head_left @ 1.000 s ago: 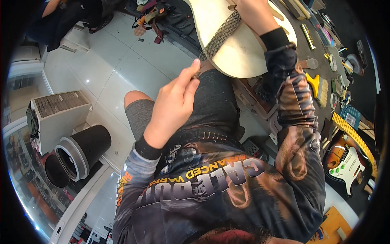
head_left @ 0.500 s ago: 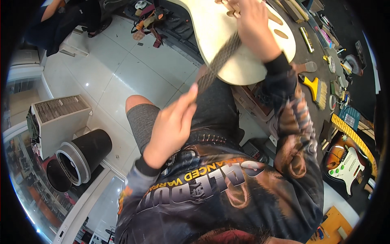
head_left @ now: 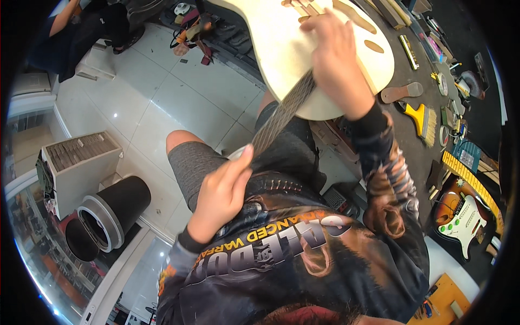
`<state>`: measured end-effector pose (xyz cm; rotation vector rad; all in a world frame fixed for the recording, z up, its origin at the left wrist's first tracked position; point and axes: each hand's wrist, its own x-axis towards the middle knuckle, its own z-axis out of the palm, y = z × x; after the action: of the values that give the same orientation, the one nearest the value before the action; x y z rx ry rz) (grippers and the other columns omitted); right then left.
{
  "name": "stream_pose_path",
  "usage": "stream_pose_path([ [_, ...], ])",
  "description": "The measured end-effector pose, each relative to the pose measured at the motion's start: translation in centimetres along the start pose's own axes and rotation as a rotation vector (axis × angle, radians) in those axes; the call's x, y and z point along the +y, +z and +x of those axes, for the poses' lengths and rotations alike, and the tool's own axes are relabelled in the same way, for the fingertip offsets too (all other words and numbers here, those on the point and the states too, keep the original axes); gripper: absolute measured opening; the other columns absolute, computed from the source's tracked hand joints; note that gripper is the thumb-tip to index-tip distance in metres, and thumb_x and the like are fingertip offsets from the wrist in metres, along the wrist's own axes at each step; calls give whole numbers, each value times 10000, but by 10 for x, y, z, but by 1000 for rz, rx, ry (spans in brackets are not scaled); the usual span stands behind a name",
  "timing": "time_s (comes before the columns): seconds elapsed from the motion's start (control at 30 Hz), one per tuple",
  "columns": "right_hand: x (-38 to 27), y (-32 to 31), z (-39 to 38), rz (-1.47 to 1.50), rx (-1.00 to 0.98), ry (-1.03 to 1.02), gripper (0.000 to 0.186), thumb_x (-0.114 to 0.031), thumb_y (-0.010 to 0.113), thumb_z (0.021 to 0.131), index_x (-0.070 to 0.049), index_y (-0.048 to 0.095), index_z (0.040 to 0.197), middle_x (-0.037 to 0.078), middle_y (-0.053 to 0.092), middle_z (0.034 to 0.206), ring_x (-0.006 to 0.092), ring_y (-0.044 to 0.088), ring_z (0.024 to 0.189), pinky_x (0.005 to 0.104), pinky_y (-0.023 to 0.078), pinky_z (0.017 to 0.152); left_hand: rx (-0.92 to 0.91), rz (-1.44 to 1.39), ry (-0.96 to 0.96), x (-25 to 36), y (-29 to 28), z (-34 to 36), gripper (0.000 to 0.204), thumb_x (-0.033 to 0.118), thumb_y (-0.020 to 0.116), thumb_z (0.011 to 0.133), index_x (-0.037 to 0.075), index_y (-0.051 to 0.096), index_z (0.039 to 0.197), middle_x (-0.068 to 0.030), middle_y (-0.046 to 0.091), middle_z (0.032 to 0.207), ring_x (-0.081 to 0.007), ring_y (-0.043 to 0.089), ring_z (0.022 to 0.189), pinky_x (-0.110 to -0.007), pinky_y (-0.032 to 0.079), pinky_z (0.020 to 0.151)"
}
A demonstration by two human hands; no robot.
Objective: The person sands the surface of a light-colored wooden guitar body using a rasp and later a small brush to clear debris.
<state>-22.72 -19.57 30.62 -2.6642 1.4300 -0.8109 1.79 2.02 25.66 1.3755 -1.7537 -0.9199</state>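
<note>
A pale, bare-wood guitar body (head_left: pixel 281 49) with routed cavities lies at the top, jutting over the workbench's edge. A long, flat grey file (head_left: pixel 284 114) with a crosshatched face slants across its near left edge. My right hand (head_left: pixel 338 62) is over the guitar body, closed on the file's far end; some fingers are blurred, and that end is hidden under the hand. My left hand (head_left: pixel 222 197) grips the near end between thumb and fingers, above my lap.
On the workbench (head_left: pixel 398 70) to the right lie a yellow-handled brush (head_left: pixel 420 119), a wooden-handled brush (head_left: pixel 401 93) and a sunburst electric guitar (head_left: pixel 460 216). A black bin (head_left: pixel 122 200) and a slotted box (head_left: pixel 81 162) stand at left. Another person (head_left: pixel 86 32) is at the upper left.
Both hands have drawn the file toward me, down and slightly left. The guitar body has shifted a little in the picture along with the view.
</note>
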Motion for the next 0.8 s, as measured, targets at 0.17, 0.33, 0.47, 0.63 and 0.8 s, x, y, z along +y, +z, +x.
stream_pose_path([
  [0.17,27,-8,23,16,81,-16,351,70,516,869,3,537,1212,234,520,1166,435,486,1197,533,343,1110,30,-10,-3,5,5,41,483,40,660,994,113,613,1469,-173,752,990,-388,741,886,-429,588,816],
  [0.33,78,-5,42,-221,199,-112,293,38,514,871,8,549,1160,214,531,1118,412,500,1135,504,369,1060,-46,-65,-29,13,-4,92,434,28,608,1040,70,603,1472,-141,747,1040,-249,721,884,-319,553,835],
  [0.47,43,-11,40,-41,159,8,270,4,516,933,5,546,1201,228,536,1147,421,500,1138,512,376,1063,-20,-161,-15,-8,-24,82,455,44,625,1021,113,612,1471,-167,756,1019,-296,755,858,-343,571,798],
  [0.63,17,-15,22,-112,49,99,311,-30,506,982,-1,526,1291,239,527,1263,447,475,1257,533,350,1110,-131,-120,-10,-18,-48,77,479,19,653,981,93,622,1453,-172,752,1000,-322,755,840,-376,583,764],
  [0.8,-6,0,-24,-261,40,308,307,-151,585,1018,-111,583,1322,126,556,1381,372,380,1509,589,154,1290,-275,-40,78,-29,-76,61,515,6,708,931,45,620,1437,-164,736,920,-319,730,760,-395,573,680],
])
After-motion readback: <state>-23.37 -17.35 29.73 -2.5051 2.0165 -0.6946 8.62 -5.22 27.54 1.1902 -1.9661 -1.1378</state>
